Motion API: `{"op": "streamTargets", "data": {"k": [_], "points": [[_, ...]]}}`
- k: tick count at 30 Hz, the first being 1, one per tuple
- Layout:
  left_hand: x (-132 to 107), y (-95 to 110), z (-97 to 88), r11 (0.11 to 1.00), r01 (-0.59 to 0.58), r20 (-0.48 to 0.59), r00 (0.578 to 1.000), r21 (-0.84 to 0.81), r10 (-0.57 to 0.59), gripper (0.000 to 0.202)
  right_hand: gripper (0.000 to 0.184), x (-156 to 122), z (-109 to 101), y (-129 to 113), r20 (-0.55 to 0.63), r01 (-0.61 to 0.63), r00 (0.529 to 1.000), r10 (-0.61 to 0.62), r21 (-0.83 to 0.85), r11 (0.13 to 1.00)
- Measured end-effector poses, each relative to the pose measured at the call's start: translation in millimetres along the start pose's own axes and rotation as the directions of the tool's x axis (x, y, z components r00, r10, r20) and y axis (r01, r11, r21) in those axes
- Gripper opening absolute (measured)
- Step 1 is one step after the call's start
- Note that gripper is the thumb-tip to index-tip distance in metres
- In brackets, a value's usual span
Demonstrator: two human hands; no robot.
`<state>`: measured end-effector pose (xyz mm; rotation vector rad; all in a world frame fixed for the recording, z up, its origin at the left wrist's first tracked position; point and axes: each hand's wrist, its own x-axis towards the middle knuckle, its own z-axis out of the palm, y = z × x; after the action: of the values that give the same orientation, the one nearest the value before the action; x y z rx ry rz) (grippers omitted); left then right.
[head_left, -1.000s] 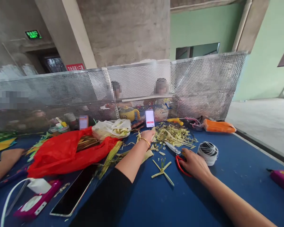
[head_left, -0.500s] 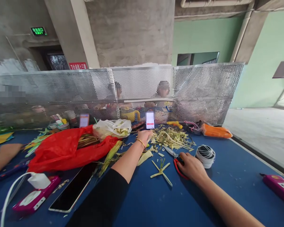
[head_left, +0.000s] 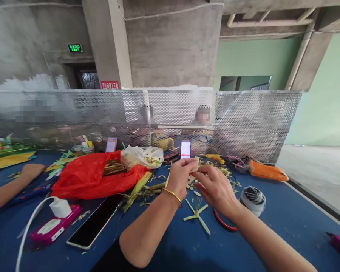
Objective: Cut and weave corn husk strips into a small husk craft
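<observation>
My left hand [head_left: 180, 177], with a gold bangle at the wrist, is raised above the blue table [head_left: 283, 215] and pinches a small pale strip of corn husk [head_left: 195, 161]. My right hand [head_left: 214, 186] meets it from the right, fingertips pinched on the same strip. Below the hands lie a cross of husk strips [head_left: 197, 215] and red-handled scissors [head_left: 223, 222]. A heap of husk shreds [head_left: 229, 175] lies behind the hands, partly hidden by them.
A red plastic bag [head_left: 90, 177] with husks, a white bag [head_left: 143, 155], corn ears [head_left: 137, 186], a spool of white cord [head_left: 252, 196], a dark phone [head_left: 95, 223], a pink device [head_left: 55, 228] with charger, an orange tool [head_left: 268, 172]. Another person's arm [head_left: 11, 185] rests left. Mesh screen [head_left: 252, 121] behind.
My left hand drew back from the husk heap with a strip. My right hand left the scissors and rose to meet it. The camera tilted up slightly.
</observation>
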<state>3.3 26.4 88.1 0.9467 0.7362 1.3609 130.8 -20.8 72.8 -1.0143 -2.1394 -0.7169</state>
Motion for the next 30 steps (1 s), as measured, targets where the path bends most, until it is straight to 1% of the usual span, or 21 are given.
{"op": "streamTargets", "data": {"k": [2,3,5,7,9,12,14,16,18,19,22,24,27,30], "points": [[-1,3,-1.1,0.998,-0.055,-0.006,0.998,0.013,0.055,0.018,0.015,6,6,-1,-0.055,0.053,0.997,-0.056,-0.045,0.998],[1,4,-2.1,0.998,-0.053,-0.01,0.999,0.021,0.053,0.019,0.015,6,9,0,-0.096,0.069,0.993,-0.074,-0.053,0.996],[6,3,-4.1,1.0,-0.003,0.001,1.0,0.017,0.003,0.021,0.015,5,15,5,-0.185,0.108,0.976,-0.115,-0.045,0.993],[13,1,-5.7,0.998,0.066,0.023,0.998,-0.022,-0.065,0.025,0.014,4,19,11,-0.243,0.166,0.956,-0.166,-0.023,0.986],[21,1,-6.5,0.992,0.11,0.035,0.993,-0.057,-0.108,0.028,0.013,6,22,18,-0.264,0.212,0.943,-0.203,0.002,0.977],[31,0,-7.0,0.99,0.125,0.041,0.992,-0.072,-0.123,0.032,0.014,9,26,26,-0.276,0.246,0.933,-0.23,0.023,0.969],[34,-2,-7.4,0.989,0.138,0.08,0.988,-0.047,-0.134,0.031,0.016,9,29,31,-0.277,0.252,0.929,-0.245,-0.008,0.968],[36,-6,-8.0,0.981,0.195,0.151,0.969,0.008,-0.194,0.032,0.019,7,30,36,-0.26,0.243,0.932,-0.254,-0.075,0.967],[37,-10,-9.0,0.962,0.265,0.209,0.94,0.057,-0.272,0.036,0.021,4,30,42,-0.229,0.228,0.939,-0.256,-0.144,0.963],[37,-12,-9.6,0.958,0.272,0.219,0.933,0.088,-0.285,0.036,0.022,2,29,45,-0.214,0.219,0.943,-0.254,-0.171,0.96],[39,-18,-11.5,0.953,0.261,0.21,0.934,0.153,-0.289,0.031,0.023,0,27,52,-0.179,0.204,0.953,-0.245,-0.219,0.954],[41,-21,-12.7,0.952,0.263,0.186,0.939,0.158,-0.29,0.028,0.024,-1,26,55,-0.152,0.201,0.959,-0.238,-0.222,0.954],[41,-22,-13.6,0.955,0.259,0.14,0.95,0.145,-0.279,0.026,0.023,-1,27,54,-0.147,0.171,0.971,-0.19,-0.134,0.976],[40,-21,-12.9,0.958,0.252,0.118,0.956,0.138,-0.269,0.024,0.018,1,29,50,-0.192,0.065,0.98,-0.056,0.039,0.997]]}}
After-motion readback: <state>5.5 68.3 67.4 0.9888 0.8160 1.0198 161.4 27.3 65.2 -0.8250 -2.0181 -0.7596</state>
